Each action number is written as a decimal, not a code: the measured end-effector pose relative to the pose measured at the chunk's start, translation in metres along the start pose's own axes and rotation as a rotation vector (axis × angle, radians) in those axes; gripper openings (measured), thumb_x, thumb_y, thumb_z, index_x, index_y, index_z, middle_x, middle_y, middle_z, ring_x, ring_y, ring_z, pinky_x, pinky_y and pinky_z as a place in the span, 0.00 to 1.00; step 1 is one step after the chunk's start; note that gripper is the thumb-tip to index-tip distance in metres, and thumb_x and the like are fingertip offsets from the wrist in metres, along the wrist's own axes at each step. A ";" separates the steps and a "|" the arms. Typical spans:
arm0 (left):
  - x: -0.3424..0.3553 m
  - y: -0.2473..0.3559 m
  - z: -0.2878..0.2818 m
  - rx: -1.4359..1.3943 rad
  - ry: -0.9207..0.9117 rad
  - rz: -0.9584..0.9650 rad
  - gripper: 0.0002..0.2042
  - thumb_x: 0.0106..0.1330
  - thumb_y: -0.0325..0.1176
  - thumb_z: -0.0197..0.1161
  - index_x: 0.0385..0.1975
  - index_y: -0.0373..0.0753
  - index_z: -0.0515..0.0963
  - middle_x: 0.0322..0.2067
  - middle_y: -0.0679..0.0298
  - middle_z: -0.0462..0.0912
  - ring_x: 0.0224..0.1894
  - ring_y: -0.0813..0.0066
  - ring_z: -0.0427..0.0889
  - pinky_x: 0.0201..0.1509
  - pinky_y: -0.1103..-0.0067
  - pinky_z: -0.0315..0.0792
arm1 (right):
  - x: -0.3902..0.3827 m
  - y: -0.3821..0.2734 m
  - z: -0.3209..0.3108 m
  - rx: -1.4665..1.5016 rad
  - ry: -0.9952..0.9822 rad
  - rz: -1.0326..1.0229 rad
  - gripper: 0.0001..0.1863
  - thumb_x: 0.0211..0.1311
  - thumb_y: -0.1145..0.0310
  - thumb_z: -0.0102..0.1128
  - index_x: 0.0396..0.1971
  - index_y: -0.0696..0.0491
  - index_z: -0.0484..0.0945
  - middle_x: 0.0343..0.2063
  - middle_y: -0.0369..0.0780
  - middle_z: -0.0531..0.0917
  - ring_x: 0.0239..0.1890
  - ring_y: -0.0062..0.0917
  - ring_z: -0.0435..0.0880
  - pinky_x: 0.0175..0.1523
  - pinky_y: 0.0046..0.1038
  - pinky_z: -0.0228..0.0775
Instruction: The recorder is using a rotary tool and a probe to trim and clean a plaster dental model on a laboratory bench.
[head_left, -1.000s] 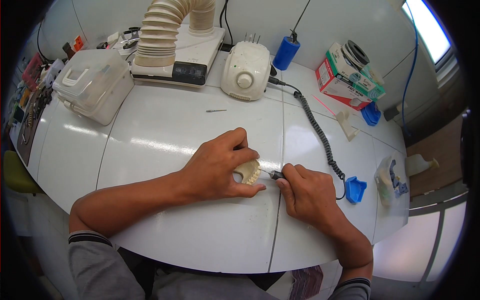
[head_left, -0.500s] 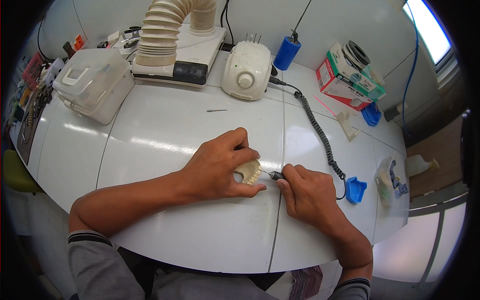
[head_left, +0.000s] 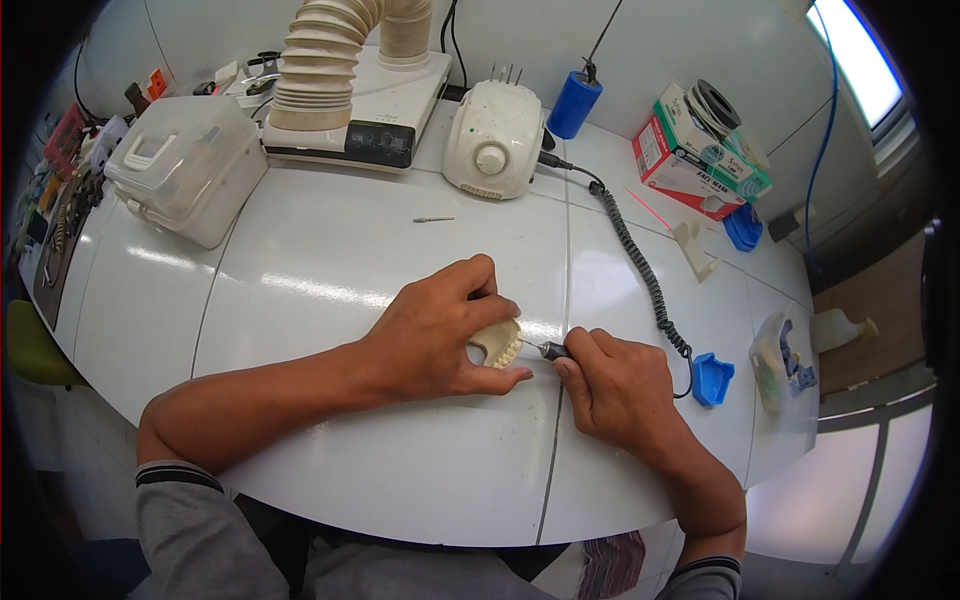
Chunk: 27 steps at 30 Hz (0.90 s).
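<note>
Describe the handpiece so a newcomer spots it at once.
Find the knobbed box on the white table. Follow its coiled dark cable toward the right hand. The handpiece there is dark, set apart by a slim bit pointing at the pale dental model.

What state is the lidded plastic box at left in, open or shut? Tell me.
Shut: its translucent lid sits down over the white base, with no gap visible.

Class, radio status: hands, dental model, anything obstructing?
Left hand gripping dental model. Right hand holding handpiece, tip by teeth, contact unclear. Coiled cord right of model, clear of it.
</note>
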<state>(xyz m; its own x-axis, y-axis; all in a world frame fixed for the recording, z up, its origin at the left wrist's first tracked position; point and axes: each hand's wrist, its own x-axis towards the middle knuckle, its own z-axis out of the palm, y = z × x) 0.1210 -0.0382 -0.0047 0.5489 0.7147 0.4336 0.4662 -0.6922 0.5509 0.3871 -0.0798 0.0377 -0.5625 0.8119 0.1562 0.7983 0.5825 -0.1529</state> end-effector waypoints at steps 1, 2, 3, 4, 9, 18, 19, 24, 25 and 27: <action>0.000 0.000 0.000 -0.001 -0.001 -0.001 0.27 0.55 0.52 0.87 0.46 0.36 0.90 0.39 0.62 0.75 0.38 0.67 0.80 0.38 0.72 0.80 | 0.000 0.000 0.000 -0.003 -0.004 0.005 0.13 0.79 0.59 0.63 0.37 0.51 0.78 0.24 0.38 0.77 0.22 0.36 0.81 0.27 0.39 0.71; 0.000 0.000 0.000 -0.001 -0.001 -0.001 0.27 0.55 0.52 0.87 0.46 0.36 0.90 0.39 0.62 0.75 0.38 0.67 0.80 0.38 0.72 0.80 | 0.000 0.000 -0.001 -0.005 -0.008 0.009 0.13 0.80 0.59 0.63 0.37 0.52 0.78 0.24 0.38 0.77 0.22 0.36 0.81 0.27 0.39 0.71; 0.000 0.000 0.000 -0.002 -0.001 0.001 0.27 0.55 0.52 0.87 0.46 0.36 0.90 0.39 0.62 0.75 0.38 0.67 0.80 0.38 0.72 0.80 | 0.000 0.000 -0.001 -0.006 -0.008 0.009 0.13 0.80 0.59 0.63 0.37 0.52 0.78 0.24 0.38 0.77 0.22 0.36 0.81 0.27 0.39 0.71; 0.000 -0.001 0.000 -0.003 -0.002 0.002 0.27 0.55 0.52 0.87 0.46 0.36 0.90 0.39 0.62 0.75 0.38 0.67 0.81 0.38 0.72 0.80 | 0.000 0.000 0.000 -0.003 -0.004 0.007 0.13 0.80 0.59 0.63 0.37 0.51 0.78 0.24 0.38 0.77 0.22 0.36 0.81 0.27 0.39 0.71; 0.000 0.000 0.000 0.000 0.001 0.005 0.28 0.55 0.52 0.87 0.46 0.35 0.90 0.39 0.61 0.76 0.38 0.67 0.81 0.39 0.72 0.81 | 0.000 0.000 -0.001 -0.005 -0.013 0.004 0.13 0.80 0.59 0.62 0.37 0.51 0.78 0.24 0.38 0.77 0.22 0.36 0.81 0.28 0.40 0.71; 0.000 0.001 -0.002 -0.002 -0.011 -0.007 0.28 0.55 0.52 0.87 0.46 0.35 0.90 0.39 0.61 0.76 0.39 0.68 0.81 0.39 0.72 0.81 | 0.000 0.000 -0.001 0.002 -0.025 0.015 0.13 0.80 0.59 0.62 0.37 0.52 0.77 0.24 0.38 0.78 0.22 0.37 0.81 0.28 0.39 0.71; 0.000 0.001 -0.002 -0.002 -0.010 -0.007 0.28 0.55 0.52 0.87 0.46 0.35 0.90 0.39 0.62 0.76 0.39 0.68 0.81 0.39 0.72 0.81 | 0.000 0.001 -0.001 0.006 -0.019 0.012 0.13 0.80 0.59 0.62 0.37 0.52 0.77 0.24 0.38 0.78 0.22 0.37 0.81 0.28 0.40 0.71; 0.000 0.001 -0.001 -0.003 -0.012 -0.011 0.28 0.56 0.52 0.86 0.46 0.35 0.90 0.39 0.62 0.76 0.39 0.68 0.81 0.39 0.72 0.81 | 0.000 0.001 -0.002 0.013 -0.023 0.006 0.13 0.80 0.59 0.62 0.37 0.52 0.77 0.24 0.39 0.78 0.22 0.37 0.82 0.28 0.40 0.71; 0.000 0.001 -0.002 0.000 -0.015 -0.011 0.28 0.56 0.52 0.86 0.46 0.36 0.90 0.39 0.62 0.76 0.39 0.67 0.81 0.39 0.72 0.81 | 0.000 0.001 -0.002 0.012 -0.018 0.008 0.12 0.80 0.59 0.62 0.37 0.52 0.77 0.24 0.39 0.78 0.22 0.37 0.82 0.28 0.40 0.71; 0.000 0.000 -0.002 -0.008 -0.012 -0.010 0.28 0.56 0.52 0.86 0.46 0.36 0.90 0.39 0.62 0.76 0.39 0.67 0.81 0.39 0.72 0.81 | 0.000 0.001 -0.002 0.010 -0.013 0.011 0.12 0.80 0.59 0.62 0.37 0.52 0.77 0.24 0.39 0.78 0.22 0.37 0.82 0.28 0.40 0.71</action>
<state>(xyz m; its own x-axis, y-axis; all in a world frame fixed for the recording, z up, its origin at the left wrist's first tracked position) 0.1199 -0.0384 -0.0034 0.5522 0.7205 0.4195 0.4665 -0.6840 0.5607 0.3884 -0.0795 0.0391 -0.5563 0.8187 0.1422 0.8024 0.5737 -0.1643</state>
